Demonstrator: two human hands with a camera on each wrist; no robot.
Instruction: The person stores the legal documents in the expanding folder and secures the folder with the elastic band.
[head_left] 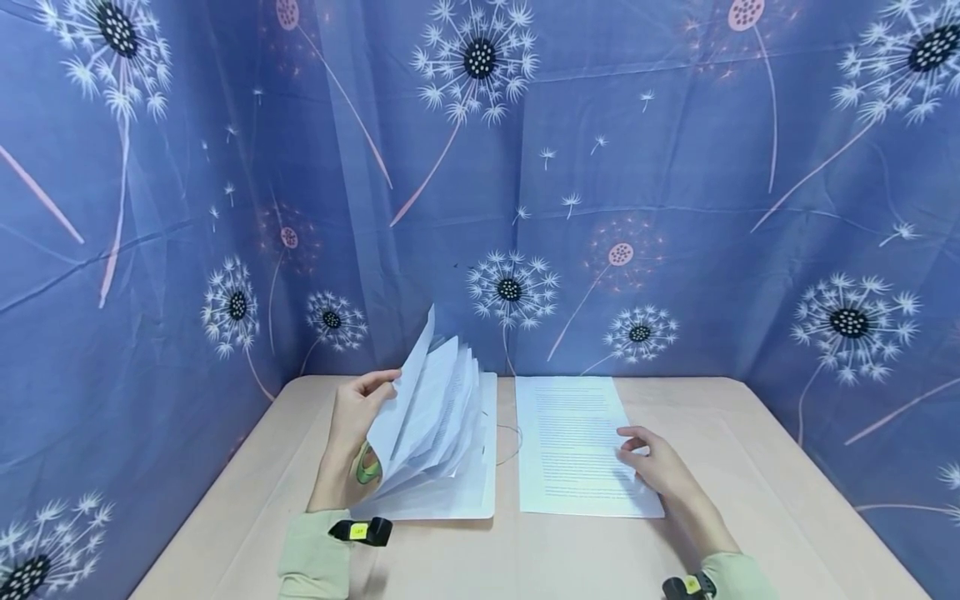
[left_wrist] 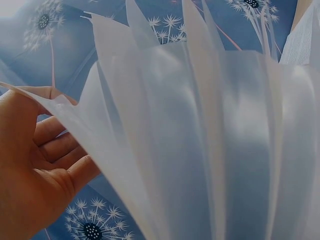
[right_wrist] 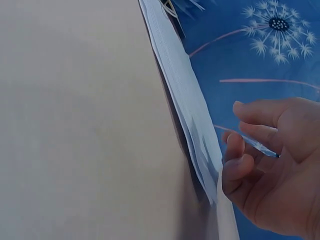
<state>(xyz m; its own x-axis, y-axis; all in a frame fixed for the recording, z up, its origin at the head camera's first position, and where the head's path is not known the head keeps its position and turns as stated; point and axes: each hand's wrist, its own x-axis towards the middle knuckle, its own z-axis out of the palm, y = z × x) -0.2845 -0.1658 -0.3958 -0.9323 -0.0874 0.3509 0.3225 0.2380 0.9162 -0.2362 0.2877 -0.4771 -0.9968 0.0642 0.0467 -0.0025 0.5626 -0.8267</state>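
Observation:
On the left side of the table, a white folder (head_left: pixel 486 450) lies spread, its clear plastic sleeves (left_wrist: pixel 170 125) fanned upright. My left hand (head_left: pixel 358 412) pinches the raised front cover (head_left: pixel 405 392) near its outer edge, thumb against the fingers. Part of that hand is behind the cover in the left wrist view. Printed paper (head_left: pixel 577 450) lies flat to the right of the folder, showing lines of text. Beside its right edge is my right hand (head_left: pixel 656 458), fingers loosely bent and holding nothing. In the right wrist view, the paper's edge shows several layered sheets.
A thin cord loop (head_left: pixel 517 446) lies between folder and paper. Green (head_left: pixel 367 464) shows on the cover's outer side. Blue dandelion-print cloth (head_left: pixel 480 183) hangs along the back and sides of the pale table (head_left: pixel 577 554).

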